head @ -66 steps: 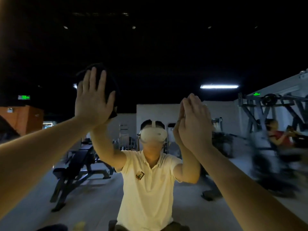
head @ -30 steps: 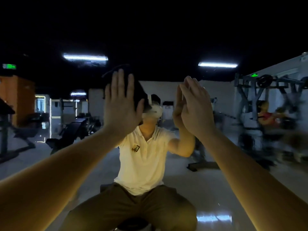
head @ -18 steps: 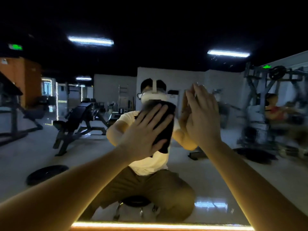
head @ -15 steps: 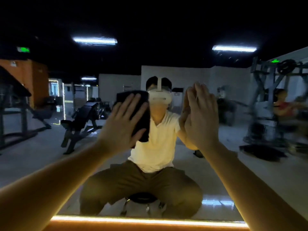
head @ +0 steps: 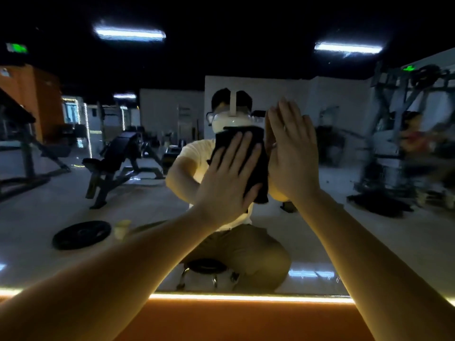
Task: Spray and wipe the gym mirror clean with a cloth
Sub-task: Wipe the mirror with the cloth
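Forearms point(head: 123, 279) come in from both bottom corners, elbows cut off by the frame. Left hand point(head: 229, 178) grip apart: fingers straight and spread, palm pressing the black cloth point(head: 261, 168) flat on the mirror point(head: 147, 193). Half a second back the cloth sat left of the reflected headset point(head: 232, 121). Now it is right under it, over the reflected chest, just beside the right hand point(head: 291, 158). Right hand grip also apart, fingers straight, still flat on the glass, holding nothing. Most of the cloth is hidden under the left palm; only its top edge and right side show. View has tipped down a little: more of the lit strip point(head: 246, 297) at the mirror's bottom edge and the orange wall point(head: 246, 321) below it. Reflected: stool point(head: 204, 267), weight plate point(head: 81, 235) on the floor, bench point(head: 118, 153) behind. Pale small object point(head: 121, 228) beside the plate too blurred to identify. Machine point(head: 403, 143) at far right smeared, no detail. Ceiling black apart from tube lights point(head: 129, 34).
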Available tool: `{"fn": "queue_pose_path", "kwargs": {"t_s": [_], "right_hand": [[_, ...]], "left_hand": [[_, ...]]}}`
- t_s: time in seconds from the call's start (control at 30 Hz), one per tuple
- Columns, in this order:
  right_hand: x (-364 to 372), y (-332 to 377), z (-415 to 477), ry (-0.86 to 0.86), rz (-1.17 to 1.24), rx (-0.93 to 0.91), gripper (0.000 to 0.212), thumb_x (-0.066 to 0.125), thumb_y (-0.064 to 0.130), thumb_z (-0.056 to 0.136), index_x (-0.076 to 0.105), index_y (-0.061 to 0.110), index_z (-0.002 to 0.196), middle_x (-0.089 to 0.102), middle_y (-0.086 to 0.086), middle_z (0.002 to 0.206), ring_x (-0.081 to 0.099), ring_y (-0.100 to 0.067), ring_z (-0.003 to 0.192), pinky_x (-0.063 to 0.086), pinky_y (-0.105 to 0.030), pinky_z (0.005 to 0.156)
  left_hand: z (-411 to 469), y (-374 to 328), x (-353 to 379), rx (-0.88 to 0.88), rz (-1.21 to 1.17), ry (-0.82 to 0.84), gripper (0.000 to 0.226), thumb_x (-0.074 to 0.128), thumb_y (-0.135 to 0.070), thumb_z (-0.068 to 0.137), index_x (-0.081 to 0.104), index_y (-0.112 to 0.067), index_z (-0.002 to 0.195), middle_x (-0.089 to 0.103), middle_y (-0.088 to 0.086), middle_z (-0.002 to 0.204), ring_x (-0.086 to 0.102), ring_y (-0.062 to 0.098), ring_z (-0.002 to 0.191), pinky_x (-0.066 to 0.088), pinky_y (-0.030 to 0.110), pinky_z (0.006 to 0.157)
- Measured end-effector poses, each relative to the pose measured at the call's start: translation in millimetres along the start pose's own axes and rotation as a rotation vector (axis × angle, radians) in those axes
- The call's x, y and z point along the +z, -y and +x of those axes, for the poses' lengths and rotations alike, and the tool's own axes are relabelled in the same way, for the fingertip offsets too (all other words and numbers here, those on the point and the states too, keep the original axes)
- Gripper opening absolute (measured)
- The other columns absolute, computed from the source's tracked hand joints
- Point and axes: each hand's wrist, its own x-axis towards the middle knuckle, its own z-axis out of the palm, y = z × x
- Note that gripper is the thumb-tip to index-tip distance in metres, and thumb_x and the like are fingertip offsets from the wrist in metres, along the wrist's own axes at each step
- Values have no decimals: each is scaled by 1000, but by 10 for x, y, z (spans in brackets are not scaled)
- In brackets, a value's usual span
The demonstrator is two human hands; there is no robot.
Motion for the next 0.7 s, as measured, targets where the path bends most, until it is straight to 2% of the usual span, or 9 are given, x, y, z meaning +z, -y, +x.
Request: {"fn": "queue_pose_path", "kwargs": {"t_s": [0.07, 0.17, 0.23, 0.3, 0.37, 0.47, 0.57, 0.63, 0.7], "right_hand": [[12, -8, -186, 11, -15, -38, 63, 32, 20, 97, 36, 4, 158, 25, -19, 168, 20, -35, 157, 20, -59, 125], [81, -4, -557, 60, -57, -93, 62, 43, 17, 99, 33, 6, 159, 21, -19, 169, 16, -35, 158, 21, -60, 124], [127, 12, -735, 77, -51, -102, 64, 49, 16, 100, 32, 6, 160, 20, -18, 170, 14, -35, 158, 22, -61, 123], [147, 40, -783, 67, -23, -89, 63, 50, 16, 100, 32, 7, 160, 21, -17, 170, 16, -36, 158, 24, -62, 122], [138, 54, -772, 61, 13, -76, 61, 49, 16, 101, 34, 7, 159, 23, -17, 169, 19, -36, 157, 26, -63, 121], [96, 51, -798, 53, 92, -16, 59, 35, 17, 102, 29, 5, 160, 26, -19, 168, 21, -35, 157, 26, -62, 121], [74, 51, -954, 20, 164, 65, 58, 31, 17, 102, 30, 1, 158, 28, -21, 166, 23, -35, 156, 27, -62, 121], [86, 69, -1107, 51, 137, 66, 58, 32, 16, 102, 31, 1, 158, 26, -21, 167, 21, -35, 157, 26, -62, 122], [85, 69, -1221, 81, 121, 49, 57, 36, 17, 105, 32, 2, 159, 24, -19, 168, 18, -34, 158, 24, -61, 123]], "left_hand": [[-342, -48, 106, 170, 25, 98, 77, 37, -54, 108, 13, -12, 167, 1, 14, 174, -2, 31, 162, 1, 44, 128], [-940, 159, 189, 541, 137, 234, 80, 40, -56, 106, 10, -15, 168, 5, 12, 173, -3, 28, 160, -8, 44, 127], [-1057, 435, 160, 658, 176, 274, 82, 41, -58, 104, 7, -19, 168, 3, 9, 172, -2, 25, 159, -7, 44, 126], [-864, 666, 52, 533, 170, 241, 80, 34, -60, 103, 4, -22, 167, 0, 9, 171, -2, 26, 158, 1, 47, 124], [-571, 769, -100, 237, 131, 182, 78, 29, -62, 103, 8, -22, 167, 4, 12, 173, 0, 29, 160, 11, 50, 124], [-391, 629, -167, -48, 72, 113, 78, 28, -61, 106, 8, -17, 167, 1, 13, 174, 1, 31, 162, 11, 50, 127], [-533, 299, -37, 46, 40, 66, 78, 33, -57, 105, 10, -14, 166, -2, 13, 172, 4, 31, 161, 3, 45, 127], [-674, 15, 68, 143, 4, 121, 78, 32, -56, 106, 6, -14, 165, -8, 10, 171, -2, 29, 161, -4, 42, 127], [-843, -241, 151, 206, -21, 198, 74, 28, -53, 108, 2, -15, 166, -10, 12, 172, -8, 28, 162, 3, 44, 128]]}}
